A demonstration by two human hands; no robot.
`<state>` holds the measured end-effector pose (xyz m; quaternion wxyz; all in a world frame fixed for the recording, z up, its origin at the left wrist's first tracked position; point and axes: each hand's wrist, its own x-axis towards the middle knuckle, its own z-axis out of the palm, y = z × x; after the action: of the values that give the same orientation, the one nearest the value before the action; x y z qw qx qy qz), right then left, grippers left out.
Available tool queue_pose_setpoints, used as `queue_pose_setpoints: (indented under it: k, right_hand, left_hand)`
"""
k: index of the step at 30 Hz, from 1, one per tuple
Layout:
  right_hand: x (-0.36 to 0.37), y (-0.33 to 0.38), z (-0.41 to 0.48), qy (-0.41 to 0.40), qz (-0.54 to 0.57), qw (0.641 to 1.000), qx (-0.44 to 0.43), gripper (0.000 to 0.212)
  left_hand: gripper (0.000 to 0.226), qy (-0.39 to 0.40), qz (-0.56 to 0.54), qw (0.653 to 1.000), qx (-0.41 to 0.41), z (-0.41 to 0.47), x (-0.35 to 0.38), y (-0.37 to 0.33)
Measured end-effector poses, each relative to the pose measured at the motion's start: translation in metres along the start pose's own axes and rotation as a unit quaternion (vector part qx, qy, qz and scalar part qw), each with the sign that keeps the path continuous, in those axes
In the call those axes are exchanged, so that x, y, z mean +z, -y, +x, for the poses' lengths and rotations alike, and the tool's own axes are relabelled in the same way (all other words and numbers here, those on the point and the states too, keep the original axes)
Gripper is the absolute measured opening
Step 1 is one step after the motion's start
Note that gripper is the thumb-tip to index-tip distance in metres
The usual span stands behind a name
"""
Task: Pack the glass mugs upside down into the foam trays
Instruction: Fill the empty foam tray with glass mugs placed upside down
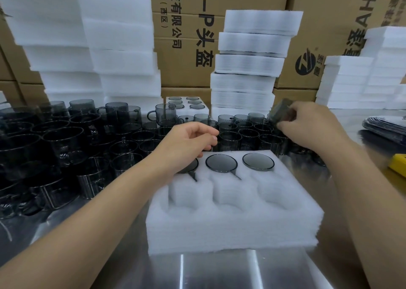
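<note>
Your right hand grips a mug, fingers curled round it, up above the far right corner of the tray. The mug is tilted and blurred, so you cannot tell which end is up.

The tray lies on the table right in front of you. Its back row holds three mugs bottoms up, handles in the slots toward you. The three front pockets hold nothing.

Your left hand hovers over the back left pocket and hides part of the mug there. Its fingers are loosely bent and hold nothing. You cannot tell whether they touch the glass.

Loose mugs crowd the table to the left and behind the tray, mouths up. Behind them sit a filled tray, foam stacks and cartons.
</note>
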<state>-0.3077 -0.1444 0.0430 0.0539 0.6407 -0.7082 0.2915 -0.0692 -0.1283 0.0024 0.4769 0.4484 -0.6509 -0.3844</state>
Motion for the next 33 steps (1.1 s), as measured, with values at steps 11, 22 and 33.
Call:
queue_pose_setpoints:
  k: [11,22,33]
  right_hand:
    - [0.020,0.049,-0.033,-0.004,0.268,0.941,-0.206,0.017]
    - [0.035,0.051,-0.040,0.011,0.195,0.920,-0.341,0.013]
    - [0.035,0.051,-0.042,-0.036,0.207,0.915,-0.345,0.051]
  left_hand:
    - [0.017,0.018,-0.051,0.998,-0.012,0.001,0.001,-0.004]
    - [0.028,0.022,-0.043,0.999,-0.015,0.002,-0.002,-0.001]
    - [0.027,0.028,-0.066,0.997,-0.009,0.005,-0.002,0.001]
